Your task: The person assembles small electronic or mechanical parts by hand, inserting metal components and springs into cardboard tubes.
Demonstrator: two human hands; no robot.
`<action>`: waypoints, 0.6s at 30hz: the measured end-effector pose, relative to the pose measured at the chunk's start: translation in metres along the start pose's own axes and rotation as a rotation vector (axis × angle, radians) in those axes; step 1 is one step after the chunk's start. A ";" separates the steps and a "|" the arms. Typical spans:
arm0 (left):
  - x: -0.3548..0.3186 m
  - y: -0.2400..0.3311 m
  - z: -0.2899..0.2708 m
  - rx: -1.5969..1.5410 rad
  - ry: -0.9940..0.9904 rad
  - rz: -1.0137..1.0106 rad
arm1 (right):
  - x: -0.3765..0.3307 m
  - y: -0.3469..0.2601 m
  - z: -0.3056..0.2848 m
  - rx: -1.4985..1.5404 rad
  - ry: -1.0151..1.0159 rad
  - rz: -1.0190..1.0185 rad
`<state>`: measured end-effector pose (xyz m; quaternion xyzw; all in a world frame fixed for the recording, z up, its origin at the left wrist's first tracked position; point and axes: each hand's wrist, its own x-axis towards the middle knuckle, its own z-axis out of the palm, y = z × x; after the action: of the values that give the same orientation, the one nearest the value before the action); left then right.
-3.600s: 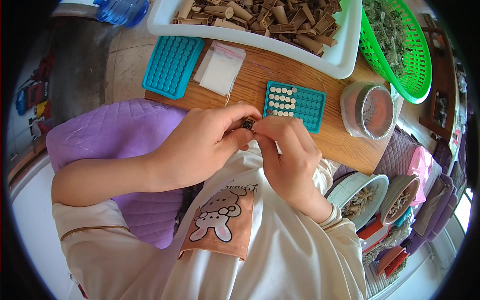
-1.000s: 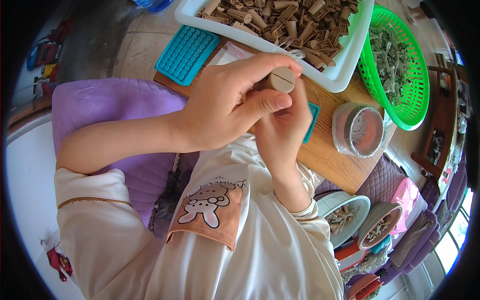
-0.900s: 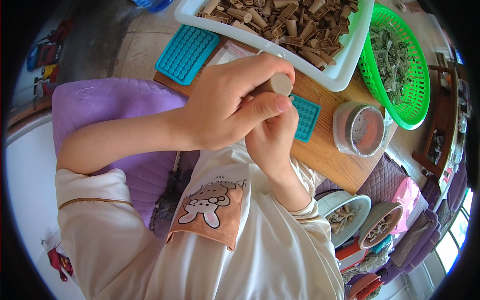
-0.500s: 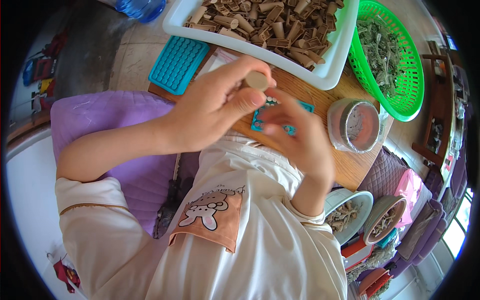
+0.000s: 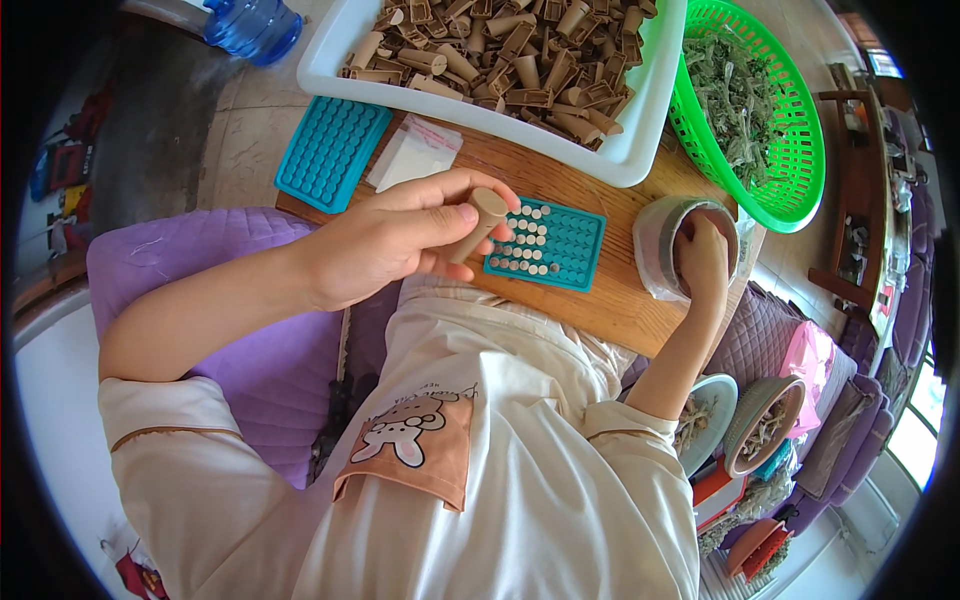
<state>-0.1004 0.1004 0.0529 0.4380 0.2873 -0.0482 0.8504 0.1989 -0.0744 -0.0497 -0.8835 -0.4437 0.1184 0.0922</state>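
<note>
Just left of the frame's centre, the left grip (image 5: 395, 235) is closed around a brown cylinder (image 5: 472, 230), thumb against its near side, the flat round end facing up and the body tilted. Right of centre, the right grip (image 5: 705, 258) reaches down inside a round, plastic-wrapped tub (image 5: 654, 262); its fingertips are hidden, so I cannot tell how far open it is or whether it has hold of anything.

Between the two, a teal tray (image 5: 578, 245) lies on the wooden counter (image 5: 620, 295), small whitish discs (image 5: 526, 239) filling its left part. Toward the upper left lie another teal tray (image 5: 335, 150) and pale flat packets (image 5: 420, 153). Across the top, a white bin (image 5: 628, 162) holds brown pieces (image 5: 500, 60); at upper right, a green basket (image 5: 803, 145) holds dry grey-green material (image 5: 735, 105).
</note>
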 end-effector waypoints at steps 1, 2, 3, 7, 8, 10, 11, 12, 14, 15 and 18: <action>0.000 0.001 0.001 -0.002 0.000 0.002 | -0.001 0.000 -0.003 0.050 0.022 -0.018; 0.000 0.002 0.001 -0.037 0.007 -0.027 | -0.002 0.001 -0.006 0.047 0.021 -0.019; 0.000 0.003 0.001 -0.072 0.015 -0.056 | -0.002 0.002 -0.010 0.170 0.052 0.011; 0.001 0.005 -0.004 -0.190 0.055 -0.089 | -0.010 -0.004 -0.019 0.781 0.140 0.150; 0.001 0.006 -0.005 -0.227 0.064 -0.117 | -0.012 -0.010 -0.023 0.785 0.149 0.121; 0.002 0.008 -0.004 -0.269 0.122 -0.157 | -0.015 -0.019 -0.021 0.848 0.166 0.088; 0.002 0.009 -0.004 -0.275 0.126 -0.157 | -0.016 -0.022 -0.021 0.914 0.190 0.056; 0.002 0.010 -0.006 -0.295 0.109 -0.153 | -0.016 -0.022 -0.020 0.913 0.183 0.054; 0.003 0.010 -0.007 -0.318 0.099 -0.148 | -0.017 -0.022 -0.017 0.683 0.149 -0.063; 0.003 0.010 -0.007 -0.314 0.107 -0.125 | -0.017 -0.022 -0.017 0.684 0.143 -0.067; 0.003 0.009 -0.006 -0.308 0.144 -0.080 | -0.017 -0.025 -0.015 0.614 0.189 -0.007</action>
<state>-0.0978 0.1108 0.0555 0.2931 0.3686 -0.0061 0.8821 0.1744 -0.0745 -0.0261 -0.8199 -0.3798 0.1638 0.3957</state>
